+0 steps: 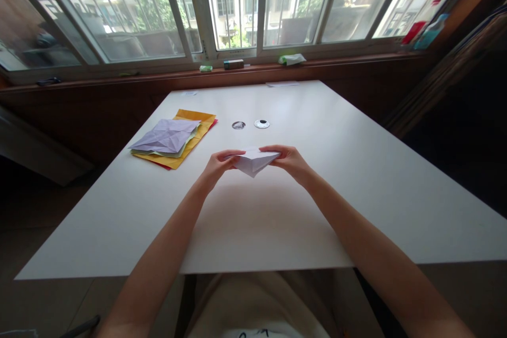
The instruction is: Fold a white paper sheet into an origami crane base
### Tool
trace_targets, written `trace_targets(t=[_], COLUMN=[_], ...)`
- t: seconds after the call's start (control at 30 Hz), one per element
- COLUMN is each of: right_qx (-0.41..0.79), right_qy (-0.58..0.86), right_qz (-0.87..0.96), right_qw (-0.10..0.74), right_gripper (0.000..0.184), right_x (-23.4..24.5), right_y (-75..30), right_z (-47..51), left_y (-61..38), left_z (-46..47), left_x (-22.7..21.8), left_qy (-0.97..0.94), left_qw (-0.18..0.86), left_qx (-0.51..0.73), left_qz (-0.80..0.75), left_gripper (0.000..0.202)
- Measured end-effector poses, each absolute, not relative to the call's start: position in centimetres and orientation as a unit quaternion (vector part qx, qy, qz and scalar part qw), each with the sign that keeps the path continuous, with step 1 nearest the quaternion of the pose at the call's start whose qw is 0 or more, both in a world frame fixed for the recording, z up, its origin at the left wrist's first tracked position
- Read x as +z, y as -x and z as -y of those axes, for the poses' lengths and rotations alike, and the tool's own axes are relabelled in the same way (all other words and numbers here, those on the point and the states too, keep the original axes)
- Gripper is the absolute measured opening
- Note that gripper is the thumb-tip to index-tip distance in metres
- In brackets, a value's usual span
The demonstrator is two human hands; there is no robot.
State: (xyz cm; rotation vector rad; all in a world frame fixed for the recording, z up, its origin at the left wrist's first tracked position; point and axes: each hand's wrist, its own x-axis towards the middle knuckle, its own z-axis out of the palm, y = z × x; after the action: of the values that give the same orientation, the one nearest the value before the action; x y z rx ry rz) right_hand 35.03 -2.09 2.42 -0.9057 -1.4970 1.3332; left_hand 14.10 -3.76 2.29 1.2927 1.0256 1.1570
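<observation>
A folded sheet of white paper [253,162] is held between my two hands, above the middle of the white table. Its lower part comes to a point facing me. My left hand [222,162] pinches its left corner, thumb on top. On the opposite corner, my right hand [288,159] is closed the same way, with the fingers partly hidden behind the paper. To the left lies a stack of coloured paper, with a creased pale lilac sheet [166,134] on top of green, yellow and red ones.
Two round inserts, a grey one [238,125] and a white one with a dark hole [262,123], sit in the table [119,232] beyond my hands. Small packets, including a green-and-white one [292,59], rest on the windowsill. A spray bottle [431,31] stands at the right.
</observation>
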Motion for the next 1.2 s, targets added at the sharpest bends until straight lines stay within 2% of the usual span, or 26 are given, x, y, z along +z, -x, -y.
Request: trace_targets(t=[0.2,0.37,0.67,0.73,0.83,0.9,0.97,1.1,1.2], right_qx=[0.515,0.528,0.473,0.447,0.377,0.335,0.306,0.274,0.259], right_qy=[0.373,0.369,0.38,0.378,0.368,0.36,0.352,0.323,0.331], right_qz=[0.588,0.591,0.591,0.603,0.643,0.68,0.718,0.782,0.77], right_qw=[0.5,0.485,0.532,0.542,0.556,0.544,0.517,0.457,0.479], right_gripper=[0.029,0.026,0.017,0.016,0.013,0.009,0.007,0.012,0.022], right_x=[2.1,2.0,1.7,1.7,1.9,1.9,1.9,1.6,1.6], right_y=[-35.3,-35.2,-34.8,-35.0,-35.2,-35.2,-34.9,-34.1,-33.9], right_z=[1.8,1.7,1.8,1.8,1.8,2.1,2.5,3.3,3.4], left_y=[-13.6,-13.8,-14.0,-14.0,-13.9,-13.9,-13.9,-14.2,-14.4], left_z=[3.7,3.2,2.4,2.7,3.0,3.1,3.2,3.2,3.2], left_x=[2.2,1.5,0.1,0.5,1.1,1.3,1.3,0.9,0.9], left_qy=[-0.586,-0.584,-0.56,-0.566,-0.56,-0.529,-0.503,-0.494,-0.494], left_qw=[0.582,0.503,0.458,0.473,0.546,0.581,0.573,0.523,0.499], left_qx=[0.421,0.486,0.534,0.526,0.505,0.501,0.499,0.48,0.487], left_qz=[-0.374,-0.412,-0.438,-0.423,-0.366,-0.363,-0.412,-0.502,-0.519], left_gripper=[0.051,0.033,0.022,0.029,0.055,0.064,0.06,0.04,0.035])
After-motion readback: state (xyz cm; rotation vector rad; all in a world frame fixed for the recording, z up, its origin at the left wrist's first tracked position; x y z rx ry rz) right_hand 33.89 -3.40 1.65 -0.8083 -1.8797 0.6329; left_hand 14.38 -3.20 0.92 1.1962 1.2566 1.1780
